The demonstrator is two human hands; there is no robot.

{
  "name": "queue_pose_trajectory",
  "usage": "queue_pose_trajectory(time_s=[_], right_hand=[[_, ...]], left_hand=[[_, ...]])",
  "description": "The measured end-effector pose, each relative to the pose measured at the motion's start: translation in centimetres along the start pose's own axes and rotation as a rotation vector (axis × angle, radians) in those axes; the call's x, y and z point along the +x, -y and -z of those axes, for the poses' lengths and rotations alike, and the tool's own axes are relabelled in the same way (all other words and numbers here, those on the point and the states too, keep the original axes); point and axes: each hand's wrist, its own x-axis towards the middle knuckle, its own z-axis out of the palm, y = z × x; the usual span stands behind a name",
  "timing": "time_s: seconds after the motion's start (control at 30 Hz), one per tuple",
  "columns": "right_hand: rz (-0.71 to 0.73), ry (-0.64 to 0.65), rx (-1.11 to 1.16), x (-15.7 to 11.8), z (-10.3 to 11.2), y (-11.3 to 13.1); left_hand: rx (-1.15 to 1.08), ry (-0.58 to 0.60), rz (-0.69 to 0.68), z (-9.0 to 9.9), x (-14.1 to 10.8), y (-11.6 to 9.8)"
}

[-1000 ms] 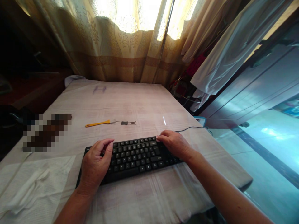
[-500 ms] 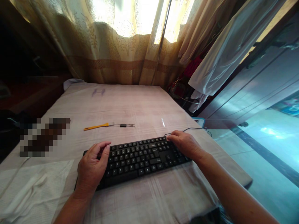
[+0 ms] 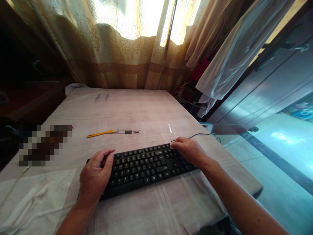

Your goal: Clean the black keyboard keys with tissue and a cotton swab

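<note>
A black keyboard [image 3: 141,168] lies slightly slanted on the cloth-covered table, its keys facing up. My left hand [image 3: 96,174] grips its left end, thumb over the top and fingers curled at the far edge. Over the number-key end, my right hand [image 3: 189,150] has its fingers together at the far right edge, holding that end. Beyond the keyboard lie a yellow-handled brush [image 3: 101,133] and, just right of it, a thin metal tool with a black middle [image 3: 128,132].
A white cloth [image 3: 36,202] lies at the near left, with a blurred-out dark item [image 3: 46,145] behind it. The keyboard's cable [image 3: 200,134] runs to the table's right edge. Curtains [image 3: 122,58] hang behind the table [image 3: 137,107].
The view has shifted slightly. My right hand has moved a little to the left along the keyboard's far edge; my left hand holds its place.
</note>
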Motion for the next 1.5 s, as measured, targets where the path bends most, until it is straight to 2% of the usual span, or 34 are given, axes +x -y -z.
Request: queue_pose_trajectory(time_s=[0.1,0.17,0.3,0.43,0.63,0.8,1.13,1.23,1.37,1.5], right_hand=[[-0.045,0.013,-0.017,-0.3,0.4,-0.7],[-0.056,-0.023,0.016,-0.1,0.5,-0.8],[-0.067,-0.077,0.066,0.6,0.1,0.0],[-0.08,-0.034,0.032,0.7,-0.4,0.7],[-0.069,-0.009,0.083,-0.5,-0.3,0.4],[-0.148,-0.075,0.09,-0.9,-0.3,0.0],[-0.147,0.004,0.051,-2.6,-0.2,0.7],[-0.143,-0.037,0.122,-2.9,-0.2,0.0],[-0.218,-0.165,0.147,-2.5,-0.3,-1.3],[-0.192,-0.126,0.125,-1.8,-0.5,-1.1]], left_hand=[[-0.008,0.002,-0.011,0.1,0.0,-0.2],[-0.013,0.005,-0.017,0.1,0.0,-0.2],[-0.013,0.006,-0.004,-0.1,0.1,0.0],[0.009,0.016,0.018,-0.3,0.0,0.5],[0.003,0.018,-0.006,-0.2,0.0,0.3],[0.01,0.027,-0.01,-0.2,0.1,0.3],[-0.002,0.049,-0.021,-0.3,0.1,0.4],[-0.005,0.053,-0.015,-0.3,0.1,0.3],[-0.012,0.039,-0.031,-0.4,0.2,0.3],[0.001,0.03,-0.037,-0.4,0.2,0.4]])
